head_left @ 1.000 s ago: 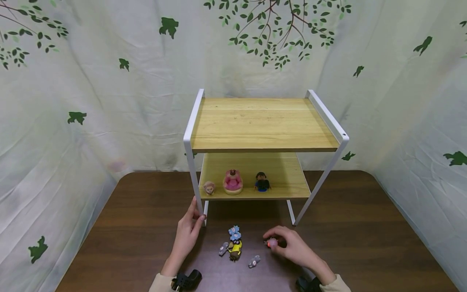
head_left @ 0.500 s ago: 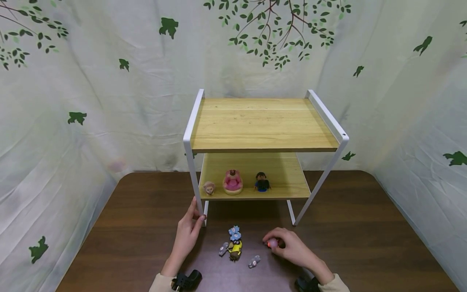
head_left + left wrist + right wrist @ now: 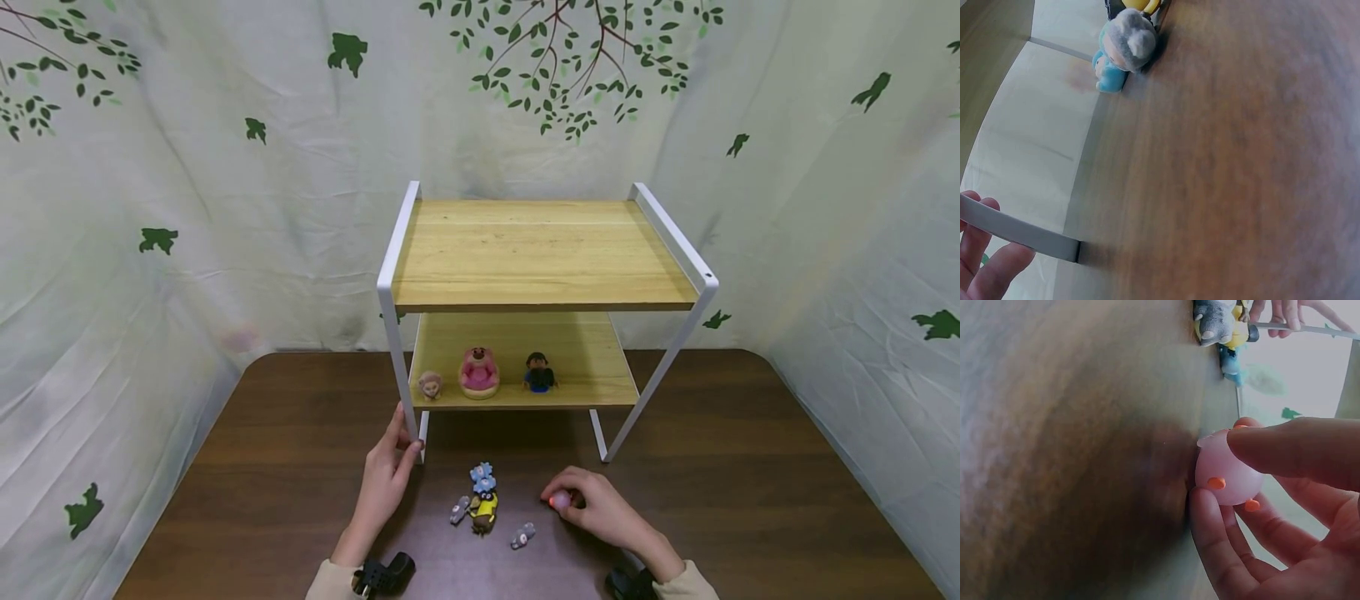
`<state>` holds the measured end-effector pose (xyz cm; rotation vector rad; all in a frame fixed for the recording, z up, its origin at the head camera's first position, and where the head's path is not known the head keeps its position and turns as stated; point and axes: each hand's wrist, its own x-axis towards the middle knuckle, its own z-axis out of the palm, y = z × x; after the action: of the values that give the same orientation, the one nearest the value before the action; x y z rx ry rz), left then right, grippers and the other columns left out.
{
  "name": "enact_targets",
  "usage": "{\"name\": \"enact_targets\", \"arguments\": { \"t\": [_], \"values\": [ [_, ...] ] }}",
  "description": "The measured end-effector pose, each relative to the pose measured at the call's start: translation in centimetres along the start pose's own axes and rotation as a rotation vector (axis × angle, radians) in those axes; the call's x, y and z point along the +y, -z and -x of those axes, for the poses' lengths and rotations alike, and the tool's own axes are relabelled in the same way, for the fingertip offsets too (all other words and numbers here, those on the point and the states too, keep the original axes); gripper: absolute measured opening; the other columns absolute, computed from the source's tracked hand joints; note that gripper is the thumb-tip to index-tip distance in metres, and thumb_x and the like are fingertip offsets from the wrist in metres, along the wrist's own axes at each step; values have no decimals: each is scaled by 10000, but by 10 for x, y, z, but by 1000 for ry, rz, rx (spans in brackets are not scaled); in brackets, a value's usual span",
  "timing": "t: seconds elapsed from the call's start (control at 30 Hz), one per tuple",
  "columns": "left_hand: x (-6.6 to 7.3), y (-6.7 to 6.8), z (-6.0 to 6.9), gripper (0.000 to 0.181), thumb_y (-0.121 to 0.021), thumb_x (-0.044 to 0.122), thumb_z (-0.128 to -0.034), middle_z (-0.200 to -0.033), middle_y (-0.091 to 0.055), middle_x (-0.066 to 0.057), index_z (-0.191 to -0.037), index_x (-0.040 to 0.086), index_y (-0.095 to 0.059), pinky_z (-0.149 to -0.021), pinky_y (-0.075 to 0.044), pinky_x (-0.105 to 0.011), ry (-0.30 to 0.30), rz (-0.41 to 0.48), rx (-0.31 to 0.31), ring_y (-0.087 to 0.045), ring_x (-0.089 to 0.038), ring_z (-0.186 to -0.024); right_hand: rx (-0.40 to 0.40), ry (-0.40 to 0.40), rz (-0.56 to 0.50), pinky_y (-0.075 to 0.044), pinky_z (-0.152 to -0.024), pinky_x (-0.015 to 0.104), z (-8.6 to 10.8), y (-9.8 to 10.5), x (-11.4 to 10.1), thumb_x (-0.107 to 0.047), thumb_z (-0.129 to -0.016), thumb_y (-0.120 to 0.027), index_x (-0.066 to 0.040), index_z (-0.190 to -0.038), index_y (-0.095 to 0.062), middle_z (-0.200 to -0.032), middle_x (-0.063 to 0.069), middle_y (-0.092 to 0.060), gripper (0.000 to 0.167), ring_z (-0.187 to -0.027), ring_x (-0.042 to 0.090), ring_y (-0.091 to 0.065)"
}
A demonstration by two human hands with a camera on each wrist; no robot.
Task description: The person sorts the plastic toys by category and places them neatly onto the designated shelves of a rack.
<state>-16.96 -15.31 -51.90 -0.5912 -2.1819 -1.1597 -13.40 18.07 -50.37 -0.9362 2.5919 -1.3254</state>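
Note:
My left hand [image 3: 386, 479] grips the white front-left leg [image 3: 400, 367] of a two-tier wooden shelf, thumb on one side and fingers on the other. The same leg [image 3: 1029, 234] crosses the lower left of the left wrist view. My right hand [image 3: 607, 512] pinches a small round pink toy [image 3: 1229, 465] with orange nubs, low over the table; whether it touches the wood I cannot tell. Left of that hand lie a grey toy [image 3: 522, 537], a yellow-and-brown figure [image 3: 484, 512], another grey toy [image 3: 459, 511] and blue flower-like toys [image 3: 482, 477].
The shelf's lower board [image 3: 588, 383] bears a small pale figure [image 3: 430, 386], a pink bear [image 3: 478, 375] and a dark-haired figure [image 3: 538, 375]. Above is the top board [image 3: 540, 254]. A leaf-printed cloth [image 3: 300, 192] hangs behind the brown table [image 3: 750, 483].
The pink toy has turned a little between my right fingers, and its orange part shows differently. My left hand stays on the leg. The other toys have not moved.

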Motion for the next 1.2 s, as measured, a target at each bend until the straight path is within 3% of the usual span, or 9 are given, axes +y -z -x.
{"name": "enact_targets", "arguments": {
  "t": [0.93,1.2],
  "values": [
    [1,1,0,891,-665,-151,-797,-797,-521,-33,-1514,151,-230,-526,-483,-245,12,23,-4,-506,-73,-617,180,13,-56,-527,-695,292,-5,9,-21,-60,-845,-725,-74,-1010,-689,-979,-42,-636,169,-882,111,-595],
    [1,1,0,884,-666,-147,-798,-800,-527,-29,-1512,154,-239,-527,-481,-244,21,23,-2,-537,-96,-637,227,46,-111,-538,-718,320,-6,16,-32,-66,-861,-716,-97,-1044,-662,-1042,26,-644,194,-925,140,-621]
  ]
}}
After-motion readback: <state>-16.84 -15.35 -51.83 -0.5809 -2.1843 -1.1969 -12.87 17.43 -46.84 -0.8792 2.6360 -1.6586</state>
